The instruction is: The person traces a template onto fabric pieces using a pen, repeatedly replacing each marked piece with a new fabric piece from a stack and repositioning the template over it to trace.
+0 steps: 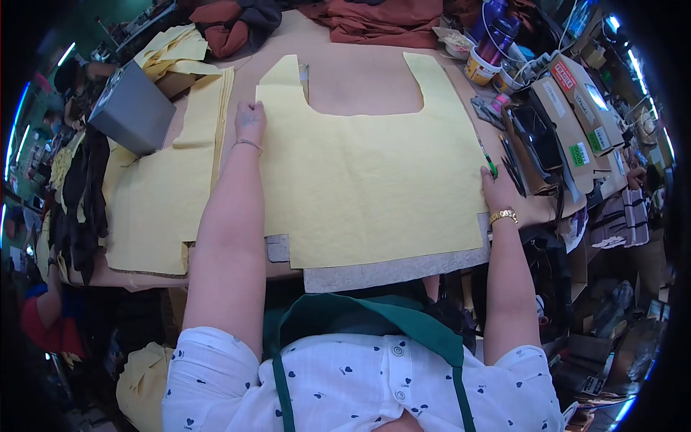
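Note:
A pale yellow fabric piece [374, 180] with a wide U-shaped cutout at its far side lies flat before me. Grey sheet material [396, 273] shows beneath it along the near edge and at the left notch. My left hand [250, 121] is closed at the fabric's upper left edge, fingers pinching there. At the right edge, my right hand [498, 189] is closed around a slim green pen-like tool [490, 165], its thin tip pointing away from me. The fingers' undersides are partly hidden.
Stacked yellow fabric [155, 209] lies at left beside a grey metal block [133, 108]. Dark red cloth [385, 21] is piled at the back. On the right stand a white bucket [481, 68], dark pens [512, 165] and cardboard boxes [561, 119].

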Demonstrator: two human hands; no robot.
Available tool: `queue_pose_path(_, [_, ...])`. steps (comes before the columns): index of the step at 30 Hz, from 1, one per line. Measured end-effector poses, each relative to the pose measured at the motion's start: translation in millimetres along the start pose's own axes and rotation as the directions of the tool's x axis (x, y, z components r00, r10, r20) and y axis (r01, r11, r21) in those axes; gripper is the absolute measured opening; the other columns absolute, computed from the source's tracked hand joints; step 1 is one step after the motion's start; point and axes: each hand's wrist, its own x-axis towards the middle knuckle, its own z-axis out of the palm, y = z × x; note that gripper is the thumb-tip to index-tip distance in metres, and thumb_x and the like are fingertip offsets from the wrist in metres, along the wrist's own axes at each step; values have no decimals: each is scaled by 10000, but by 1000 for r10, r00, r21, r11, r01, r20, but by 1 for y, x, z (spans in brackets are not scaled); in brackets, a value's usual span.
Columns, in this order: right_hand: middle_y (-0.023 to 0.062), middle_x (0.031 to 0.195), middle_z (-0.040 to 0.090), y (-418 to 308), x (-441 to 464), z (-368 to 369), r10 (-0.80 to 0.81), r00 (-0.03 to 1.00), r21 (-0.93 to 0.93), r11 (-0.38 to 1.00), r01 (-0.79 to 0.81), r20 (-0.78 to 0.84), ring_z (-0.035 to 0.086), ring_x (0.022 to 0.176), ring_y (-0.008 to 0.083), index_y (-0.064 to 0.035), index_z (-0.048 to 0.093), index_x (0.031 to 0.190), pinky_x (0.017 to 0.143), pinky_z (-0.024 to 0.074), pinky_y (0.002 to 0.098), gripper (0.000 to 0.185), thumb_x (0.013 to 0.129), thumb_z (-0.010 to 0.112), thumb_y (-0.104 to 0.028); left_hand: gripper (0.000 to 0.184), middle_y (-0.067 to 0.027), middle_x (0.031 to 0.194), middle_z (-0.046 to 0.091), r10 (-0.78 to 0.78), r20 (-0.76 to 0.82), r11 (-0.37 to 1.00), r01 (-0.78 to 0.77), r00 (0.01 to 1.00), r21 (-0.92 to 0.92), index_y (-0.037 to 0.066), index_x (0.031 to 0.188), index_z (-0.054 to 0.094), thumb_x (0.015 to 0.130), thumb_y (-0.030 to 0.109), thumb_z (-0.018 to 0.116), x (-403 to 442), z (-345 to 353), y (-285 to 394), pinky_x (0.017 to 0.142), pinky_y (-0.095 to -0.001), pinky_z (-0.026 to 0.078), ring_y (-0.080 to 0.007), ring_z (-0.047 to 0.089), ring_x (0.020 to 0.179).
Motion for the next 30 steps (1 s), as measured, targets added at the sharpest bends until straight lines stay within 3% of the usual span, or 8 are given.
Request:
queue_pose_path(5, [196, 715, 554, -5, -3, -4, -17, 1000, -17, 1000, 17, -22, 536, 698, 367, -19, 482, 775, 616, 410, 431, 339, 774, 523, -356, 605, -199, 1019, 533, -259, 199, 928, 301, 945, -218, -43, 1047, 442, 692, 414, 616, -26, -18, 6, 781, -363, 414, -287, 525, 931])
queue_pose_path(11, [197, 701, 551, -6, -3, -4, -36, 999, -28, 999, 35, -38, 533, 682, 373, -12, 474, 759, 600, 410, 429, 341, 774, 529, -349, 778, -221, 1188, 400, 70, 327, 984, -11, 943, -177, -32, 1233, 287, 651, 299, 682, -100, -57, -2, 925, -329, 327, -294, 400, 1111])
queue_pose_path(14, [195, 693, 550, -6, -6, -6, -80, 997, -57, 995, 79, -14, 537, 673, 366, -11, 482, 778, 591, 414, 416, 334, 771, 542, -340, 750, -175, 1140, 447, 232, 344, 972, -209, 910, -104, -1, 1269, 245, 679, 171, 675, -131, -76, -7, 848, -311, 388, -218, 457, 1037])
queue_pose_path(17, [189, 687, 550, -2, -19, -16, -187, 979, 17, 982, 186, 79, 540, 665, 354, -13, 495, 803, 585, 419, 401, 323, 759, 568, -325, 776, -210, 1237, 354, 70, 488, 946, 98, 870, -310, -21, 1256, 262, 636, 144, 698, -146, -107, 4, 945, -322, 301, -259, 354, 1155])
queue_pose_path(20, [173, 681, 554, -8, -27, -29, -138, 983, -9, 990, 140, 121, 545, 653, 340, -12, 503, 815, 583, 421, 390, 310, 743, 595, -300, 716, -177, 1224, 381, -154, 658, 900, 380, 737, -214, 26, 1281, 243, 711, 184, 646, -136, -128, 26, 891, -300, 356, -231, 394, 1120])
queue_pose_path(23, [165, 730, 536, -5, -25, -17, -189, 981, -56, 980, 191, 42, 527, 698, 331, -15, 510, 812, 615, 415, 398, 292, 747, 587, -289, 668, -180, 1239, 367, -199, 576, 871, 412, 793, -266, 47, 1283, 258, 756, 266, 604, -98, -97, 15, 910, -318, 336, -232, 355, 1153])
queue_pose_path(25, [163, 756, 520, -11, -22, -1, -297, 952, -138, 949, 285, -75, 514, 723, 329, -19, 514, 814, 634, 411, 405, 282, 753, 579, -286, 694, -188, 1260, 345, -134, 523, 913, 310, 842, -265, 29, 1277, 263, 750, 335, 595, -65, -71, 19, 933, -341, 294, -257, 332, 1171])
queue_pose_path(30, [176, 765, 496, -18, -25, 4, -233, 969, -163, 962, 218, -78, 496, 730, 344, -11, 507, 815, 639, 408, 424, 250, 766, 561, -250, 644, -164, 1238, 398, -143, 515, 909, 318, 845, -268, 19, 1230, 364, 735, 352, 607, 12, -26, 39, 940, -361, 274, -262, 358, 1155])
